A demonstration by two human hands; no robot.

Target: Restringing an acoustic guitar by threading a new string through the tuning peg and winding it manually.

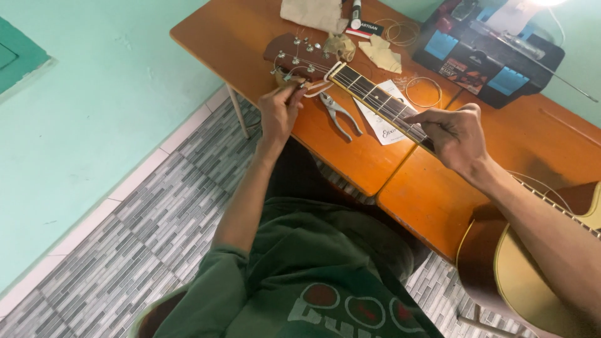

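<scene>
An acoustic guitar lies across two orange tables, its headstock (294, 56) at the far left and its pale body (532, 275) at the lower right. My left hand (280, 111) pinches a tuning peg on the headstock's near edge, next to a white winder-like piece (322, 84). My right hand (456, 134) rests on the dark fretboard (375, 97) further down the neck, its fingertips pinching a string. Silver pliers (340, 112) lie on the table between my hands.
A white paper packet (385, 125) lies under the neck. Coiled strings (424, 92), cloth scraps (382, 53), a beige rag (311, 12) and a tube (356, 14) sit behind it. A black case with blue packets (485, 56) stands at the back right. Grey tiled floor lies below.
</scene>
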